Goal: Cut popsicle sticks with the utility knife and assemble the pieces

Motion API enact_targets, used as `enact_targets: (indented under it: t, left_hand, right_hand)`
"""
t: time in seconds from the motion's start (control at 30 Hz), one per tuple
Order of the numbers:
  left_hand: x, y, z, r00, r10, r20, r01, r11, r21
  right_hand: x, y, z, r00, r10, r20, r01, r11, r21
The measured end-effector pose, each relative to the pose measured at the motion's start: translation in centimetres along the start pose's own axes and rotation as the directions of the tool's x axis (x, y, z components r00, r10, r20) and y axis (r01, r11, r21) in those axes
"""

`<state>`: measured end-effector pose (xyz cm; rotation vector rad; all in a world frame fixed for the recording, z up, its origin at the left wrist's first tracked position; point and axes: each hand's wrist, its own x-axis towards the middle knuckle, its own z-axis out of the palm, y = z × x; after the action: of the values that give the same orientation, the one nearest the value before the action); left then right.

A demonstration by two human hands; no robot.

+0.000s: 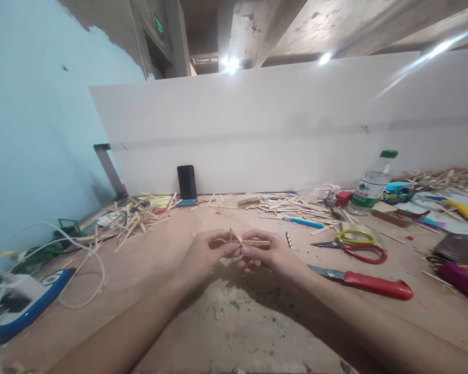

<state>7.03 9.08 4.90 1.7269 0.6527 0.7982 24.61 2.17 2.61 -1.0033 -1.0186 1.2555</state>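
Observation:
Both my hands meet above the middle of the table. My left hand pinches thin wooden craft sticks between thumb and fingers. From the other side, my right hand grips the same sticks, its thumb close to the left thumb. The sticks cross at an angle, and one points right along my right fingers. Fingers cover part of the joint, so I cannot tell how the sticks are fixed together. Right of my right hand lie scissors with yellow and red handles and a red-handled cutting tool.
Loose sticks pile along the back, with a blue pen in front. A phone leans on the white partition. A water bottle stands back right. At left lie a blue-and-white power strip and white cable.

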Motion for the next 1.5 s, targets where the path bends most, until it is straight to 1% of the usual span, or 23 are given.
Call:
enact_targets:
  t: [0.13,0.27,0.33,0.4,0.47,0.53,0.57,0.63,0.73,0.83,0.9,0.93,1.03,1.17,1.4,1.5]
  left_hand:
    - [0.1,-0.1,-0.2,0.998,-0.050,-0.047,0.049,0.999,-0.012]
    - [0.2,0.0,-0.2,0.996,-0.076,-0.054,0.074,0.997,-0.037]
    - [0.5,-0.2,-0.5,0.994,-0.082,-0.072,0.079,0.996,-0.043]
    - [1.0,-0.3,-1.5,0.987,-0.082,-0.141,0.077,0.996,-0.040]
    - [1.6,-0.4,-2.8,0.967,-0.074,-0.245,0.068,0.997,-0.032]
    - [1.9,-0.1,-3.7,0.953,-0.066,-0.296,0.060,0.998,-0.027]
    - [1.9,0.2,-3.8,0.955,-0.067,-0.289,0.062,0.998,-0.026]
    - [1.5,0.7,-3.1,0.972,-0.081,-0.222,0.078,0.997,-0.022]
    - [0.2,0.9,-0.8,0.987,-0.129,-0.095,0.127,0.992,-0.024]
    - [-0.9,0.3,1.1,0.972,-0.231,0.033,0.233,0.963,-0.135]
    - [-1.0,-0.1,1.6,0.963,-0.252,0.095,0.266,0.945,-0.191]
    - [-1.0,-0.3,1.6,0.965,-0.242,0.102,0.257,0.947,-0.193]
    - [-0.7,-0.5,1.5,0.977,-0.203,0.069,0.212,0.966,-0.151]
    - [-0.7,-0.5,1.4,0.976,-0.208,0.058,0.214,0.967,-0.136]
    - [-0.6,-0.3,1.2,0.978,-0.189,0.091,0.199,0.973,-0.118]
    - [-0.6,-0.2,1.2,0.977,-0.179,0.117,0.191,0.976,-0.105]
  right_hand:
    - [0.1,-0.3,-0.4,0.999,-0.034,-0.038,0.032,0.999,-0.038]
    - [-0.2,-0.6,-0.2,0.997,-0.060,-0.051,0.056,0.995,-0.088]
    - [-0.3,-0.7,-0.2,0.996,-0.067,-0.065,0.060,0.993,-0.098]
    - [-0.2,-0.8,-0.6,0.992,-0.073,-0.104,0.063,0.994,-0.092]
    - [0.0,-1.0,-1.5,0.984,-0.081,-0.159,0.070,0.995,-0.074]
    - [0.5,-1.2,-2.4,0.977,-0.079,-0.200,0.070,0.996,-0.051]
    - [0.7,-1.3,-2.8,0.975,-0.074,-0.208,0.067,0.997,-0.039]
    - [1.0,-1.2,-3.0,0.977,-0.063,-0.203,0.061,0.998,-0.018]
    - [1.2,-0.8,-2.5,0.983,-0.073,-0.165,0.073,0.997,-0.008]
    - [1.0,-0.3,-1.6,0.986,-0.108,-0.125,0.105,0.994,-0.033]
    - [0.9,0.0,-1.2,0.986,-0.130,-0.105,0.126,0.991,-0.051]
    - [0.9,0.1,-1.1,0.986,-0.139,-0.097,0.134,0.989,-0.058]
    - [0.9,0.2,-1.1,0.985,-0.150,-0.087,0.144,0.987,-0.069]
    - [0.9,0.3,-1.3,0.980,-0.168,-0.103,0.160,0.984,-0.076]
    - [0.6,0.4,-1.0,0.978,-0.187,-0.094,0.179,0.980,-0.090]
    - [0.5,0.4,-1.0,0.974,-0.197,-0.111,0.188,0.978,-0.088]
